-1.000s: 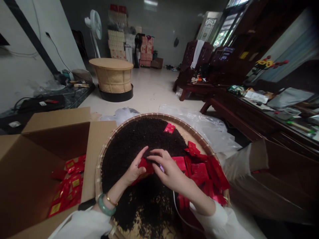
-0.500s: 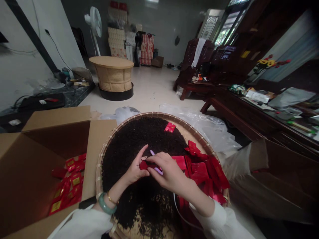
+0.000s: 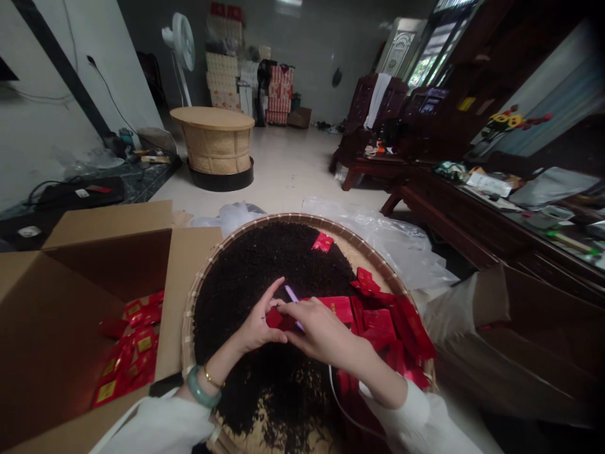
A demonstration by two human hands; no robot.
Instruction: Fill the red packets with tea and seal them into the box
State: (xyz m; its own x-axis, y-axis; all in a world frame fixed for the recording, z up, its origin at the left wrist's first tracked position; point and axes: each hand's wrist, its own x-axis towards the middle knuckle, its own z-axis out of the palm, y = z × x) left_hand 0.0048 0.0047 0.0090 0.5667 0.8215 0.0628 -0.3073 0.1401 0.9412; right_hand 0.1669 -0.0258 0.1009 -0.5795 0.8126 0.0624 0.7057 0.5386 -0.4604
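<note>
Red packet (image 3: 275,317) sits between both hands over dark leaves (image 3: 265,258) in the round tray (image 3: 190,315) — pinched by the left hand (image 3: 258,325), while the right hand (image 3: 326,328) is closed around a purple tool (image 3: 292,295). A slack left grip could tip the packet and spill any contents. Yellow labels (image 3: 145,343) mark the boxed packets (image 3: 127,362) — their writing is too small to read.

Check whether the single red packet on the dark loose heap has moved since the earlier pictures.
No: judged against the rim of the woven tray, the single red packet has stayed put on the dark loose heap.
</note>
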